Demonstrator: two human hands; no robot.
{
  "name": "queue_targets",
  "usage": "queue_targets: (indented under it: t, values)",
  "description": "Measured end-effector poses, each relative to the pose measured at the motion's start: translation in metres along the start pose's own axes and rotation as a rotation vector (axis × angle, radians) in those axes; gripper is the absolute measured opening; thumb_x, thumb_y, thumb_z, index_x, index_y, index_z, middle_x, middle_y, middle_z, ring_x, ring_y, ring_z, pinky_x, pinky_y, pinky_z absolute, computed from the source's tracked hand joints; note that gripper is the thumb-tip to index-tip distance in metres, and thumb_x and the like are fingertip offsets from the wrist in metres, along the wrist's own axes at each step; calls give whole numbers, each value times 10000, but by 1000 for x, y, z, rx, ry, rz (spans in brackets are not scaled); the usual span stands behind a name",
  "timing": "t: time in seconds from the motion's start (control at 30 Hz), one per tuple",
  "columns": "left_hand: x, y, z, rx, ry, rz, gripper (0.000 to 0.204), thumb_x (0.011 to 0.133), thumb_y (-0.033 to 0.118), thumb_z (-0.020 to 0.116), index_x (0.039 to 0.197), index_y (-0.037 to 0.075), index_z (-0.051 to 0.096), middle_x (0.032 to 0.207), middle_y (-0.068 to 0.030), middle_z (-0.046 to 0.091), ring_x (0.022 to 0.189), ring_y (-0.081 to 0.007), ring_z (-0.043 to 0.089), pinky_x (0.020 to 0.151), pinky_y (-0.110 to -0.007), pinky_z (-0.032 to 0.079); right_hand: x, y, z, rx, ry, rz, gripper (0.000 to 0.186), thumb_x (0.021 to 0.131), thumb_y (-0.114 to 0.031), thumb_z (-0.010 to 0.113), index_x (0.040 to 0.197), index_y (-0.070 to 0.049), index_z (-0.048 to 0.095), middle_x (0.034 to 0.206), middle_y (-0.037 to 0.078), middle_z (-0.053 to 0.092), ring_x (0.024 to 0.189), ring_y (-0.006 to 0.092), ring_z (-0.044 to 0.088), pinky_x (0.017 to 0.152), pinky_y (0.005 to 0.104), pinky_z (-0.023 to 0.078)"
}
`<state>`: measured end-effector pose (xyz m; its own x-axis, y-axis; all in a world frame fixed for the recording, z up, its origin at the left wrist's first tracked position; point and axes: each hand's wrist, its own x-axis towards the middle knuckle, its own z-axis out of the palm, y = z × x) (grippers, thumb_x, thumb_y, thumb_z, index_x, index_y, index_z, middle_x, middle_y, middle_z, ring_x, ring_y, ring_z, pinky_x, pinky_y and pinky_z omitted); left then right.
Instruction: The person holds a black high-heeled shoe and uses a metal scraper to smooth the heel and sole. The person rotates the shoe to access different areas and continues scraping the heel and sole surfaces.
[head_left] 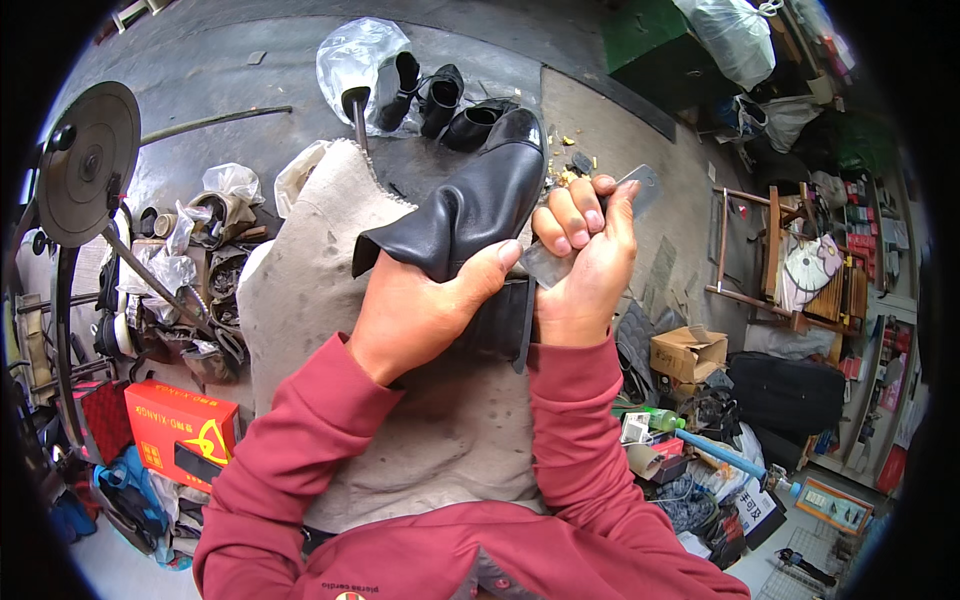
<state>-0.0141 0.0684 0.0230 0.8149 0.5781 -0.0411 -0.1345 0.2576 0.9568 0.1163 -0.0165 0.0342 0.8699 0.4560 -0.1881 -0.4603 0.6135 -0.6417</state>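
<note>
My left hand (420, 310) grips a black leather boot (475, 195) by its soft shaft, thumb along the side, toe pointing away from me. Beside it, my right hand (585, 255) is curled round a flat grey metal blade (635, 200), whose ends show above and below the fingers. A dark flat part (490, 325) lies under the boot between my wrists; I cannot tell whether it belongs to it. A stained beige cloth (320, 240) covers my lap beneath both hands.
Several black shoes (440, 100) and a plastic bag stand ahead. A metal stand with a disc (90, 160) rises at left, above bundles and a red box (180, 430). At right are a wooden chair (775, 250), a cardboard box (688, 350), a green bottle and clutter.
</note>
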Motion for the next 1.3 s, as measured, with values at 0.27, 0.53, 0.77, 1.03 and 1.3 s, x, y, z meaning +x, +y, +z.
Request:
queue_targets:
  t: [0.27,0.53,0.77,1.03,1.3]
  values:
    - [0,-1,0,-23,-11,60,358,977,88,635,1307,-46,603,1142,-82,704,1004,-116,619,894,-291,511,2,2,1,-15,21,-9,345,1083,-427,480,984,-96,485,697,-33,356,550,64,315,470,235,299]
    - [-1,-2,0,-12,-2,-1,318,977,68,625,1273,-47,624,1060,-66,711,938,-110,614,848,-287,514,3,2,0,-16,15,1,343,1085,-423,474,976,-99,488,686,-35,352,535,65,306,468,232,295]
    - [-1,-3,6,-22,29,12,309,968,61,631,1257,-49,633,1056,-71,713,935,-111,615,848,-286,515,-1,-2,-3,34,-4,26,337,1090,-422,458,963,-111,490,670,-43,334,524,61,280,460,231,281]
    - [-2,-2,7,-13,42,17,305,978,108,654,1242,-44,650,1107,-63,706,982,-128,633,886,-295,510,-5,-4,-5,49,-7,43,336,1089,-431,454,973,-119,499,658,-53,334,511,58,270,458,227,281]
    - [-3,-2,8,-20,52,11,299,981,107,656,1238,-45,654,1107,-65,709,982,-128,634,888,-295,510,-7,-5,-6,78,-28,61,339,1087,-435,454,970,-122,510,659,-52,334,514,59,271,461,231,282]
